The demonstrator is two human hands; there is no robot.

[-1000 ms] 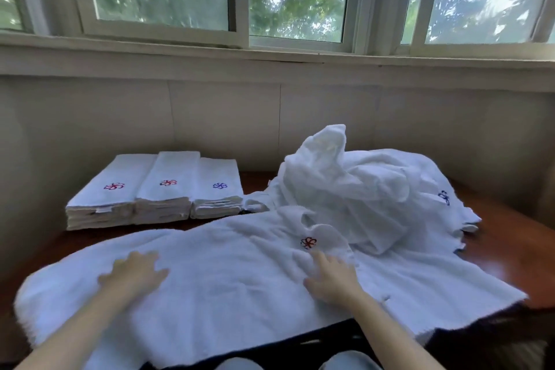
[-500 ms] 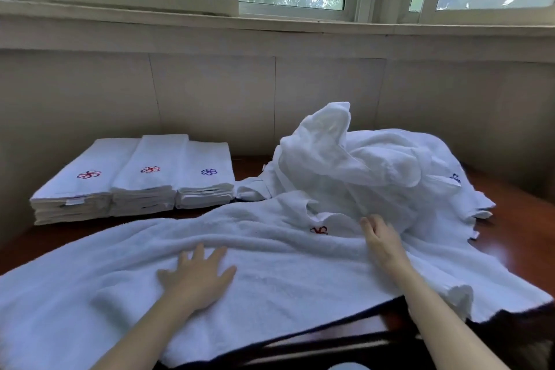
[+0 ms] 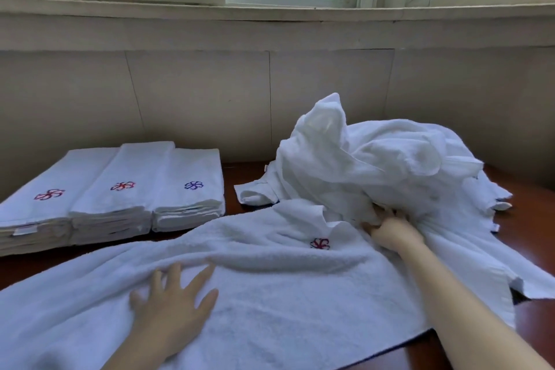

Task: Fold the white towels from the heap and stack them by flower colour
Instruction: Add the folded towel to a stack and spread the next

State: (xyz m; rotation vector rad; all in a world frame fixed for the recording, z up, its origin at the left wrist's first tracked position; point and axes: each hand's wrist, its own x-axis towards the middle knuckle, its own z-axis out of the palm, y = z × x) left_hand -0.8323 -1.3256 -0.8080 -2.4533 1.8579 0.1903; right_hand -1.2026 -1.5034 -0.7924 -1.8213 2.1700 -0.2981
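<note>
Wooden worktop (image 3: 531, 219) below windows: your left hand (image 3: 171, 306), spread, pins the towel (image 3: 285, 288); your right hand (image 3: 393, 228) grips its far edge for folding.

Right hand (image 3: 393, 233) now deeper into heap (image 3: 375, 159).

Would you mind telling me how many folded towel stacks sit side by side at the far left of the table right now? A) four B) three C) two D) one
B: three folded stacks stand in a row, the left stack with a pinkish-red flower, the middle stack with a red one, and the right stack with a blue one.
</note>
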